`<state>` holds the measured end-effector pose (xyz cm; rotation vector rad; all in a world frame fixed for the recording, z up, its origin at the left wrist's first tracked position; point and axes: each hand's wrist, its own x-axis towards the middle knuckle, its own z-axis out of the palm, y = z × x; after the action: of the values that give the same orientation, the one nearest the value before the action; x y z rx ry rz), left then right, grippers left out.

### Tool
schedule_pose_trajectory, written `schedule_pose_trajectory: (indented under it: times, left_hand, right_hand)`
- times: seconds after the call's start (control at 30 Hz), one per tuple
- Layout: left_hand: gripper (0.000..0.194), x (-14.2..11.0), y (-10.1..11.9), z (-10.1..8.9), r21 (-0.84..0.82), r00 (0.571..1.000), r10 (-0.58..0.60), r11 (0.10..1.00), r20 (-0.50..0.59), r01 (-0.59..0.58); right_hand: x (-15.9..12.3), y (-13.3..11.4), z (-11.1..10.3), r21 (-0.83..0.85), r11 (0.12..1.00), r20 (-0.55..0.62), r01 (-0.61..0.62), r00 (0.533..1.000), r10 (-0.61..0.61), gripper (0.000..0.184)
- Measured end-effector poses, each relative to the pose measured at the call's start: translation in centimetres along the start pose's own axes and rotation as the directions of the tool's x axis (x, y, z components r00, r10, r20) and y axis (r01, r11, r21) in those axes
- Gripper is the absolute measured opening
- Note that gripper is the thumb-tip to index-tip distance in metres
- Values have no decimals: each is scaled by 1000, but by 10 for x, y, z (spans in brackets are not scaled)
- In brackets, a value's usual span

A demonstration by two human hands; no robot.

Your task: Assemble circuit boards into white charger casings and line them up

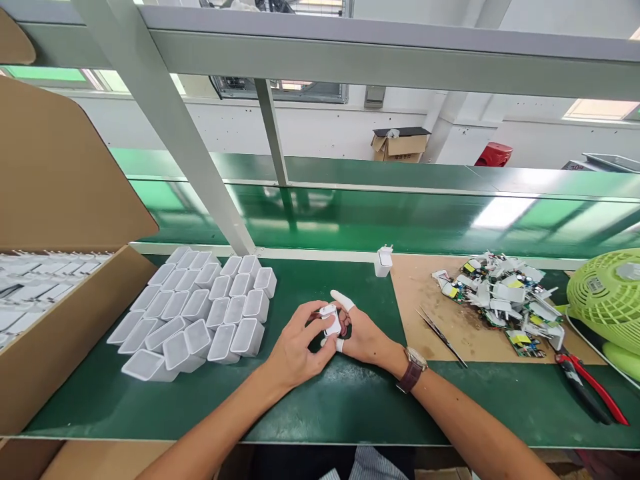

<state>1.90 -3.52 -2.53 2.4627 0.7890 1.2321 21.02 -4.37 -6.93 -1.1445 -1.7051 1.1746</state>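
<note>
Both hands meet over the middle of the green bench around a small white charger housing [331, 321]. My left hand [300, 343] is closed on its near left side, the thumb and fingers pressed to it. My right hand [367, 337] grips it from the right and wears white covers on two fingertips. The fingers hide much of the housing, so its inside cannot be made out. To the left stand rows of open white plastic cases [195, 307]. Behind the hands, an upright white charger [383, 262] with prongs stands by the bench's back edge.
At right, a brown board [410, 300] bears a heap of circuit boards [505, 297] and tweezers [443, 337]. Red-and-black pliers [590, 390] and a green fan [607, 300] are at far right. An open carton [75, 340] of white parts stands left; a frame post [175, 127] rises behind.
</note>
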Motion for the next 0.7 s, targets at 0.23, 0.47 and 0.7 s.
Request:
schedule_pose_trajectory:
  times: [0.23, 0.47, 0.7]
  left_hand:
    - [23, 2, -8, -19, 48, 969, -69, 997, 238, 59]
    - [25, 68, -32, 7, 69, 922, -239, 971, 305, 229]
    - [25, 150, -46, 71, -17, 904, -273, 956, 331, 295]
  right_hand:
    - [-2, -10, -11, -103, 987, 53, 126, 991, -121, 90]
    - [17, -18, -87, -212, 977, -634, 23, 758, -155, 58]
    - [48, -15, -127, -220, 965, -591, -142, 806, -17, 66]
